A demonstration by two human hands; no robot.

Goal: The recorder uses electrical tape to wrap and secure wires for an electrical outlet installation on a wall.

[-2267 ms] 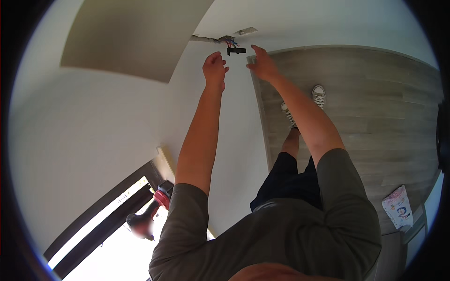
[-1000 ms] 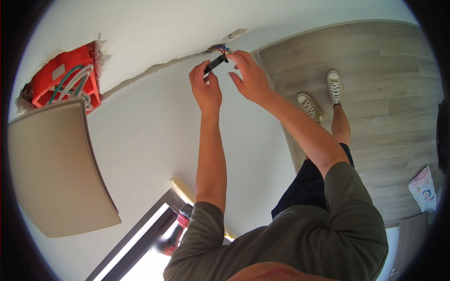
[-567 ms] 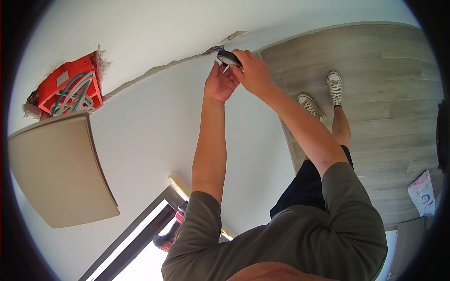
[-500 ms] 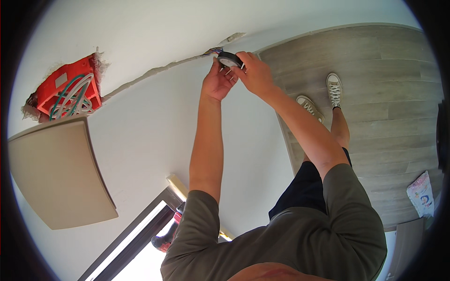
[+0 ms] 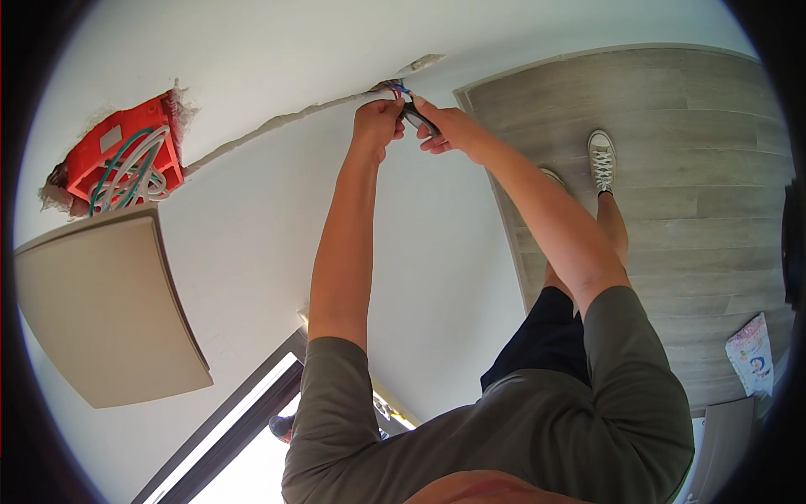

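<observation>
The left hand (image 5: 375, 126) has turned over: half a second ago it lay palm up beneath the black roll (image 5: 420, 120), fingers spread, and now its back is up, the fingers bunched together at the roll's left, far end. I can't tell whether they pinch the roll or a wire. The roll has tipped as well, slanting near and to the right, its right side clamped by the curled fingers of the right hand (image 5: 457, 128). It sits between the hands, just near of the coloured wires (image 5: 401, 88) that come out of a gap in the wall. The farther-left shoe (image 5: 552, 176) is now mostly hidden behind the right forearm.

Well to the left, a red box (image 5: 143, 116) is sunk in the wall with looped white and green cables (image 5: 138, 168) inside. A beige panel (image 5: 105, 311) stands just near of it, hiding its near edge.
</observation>
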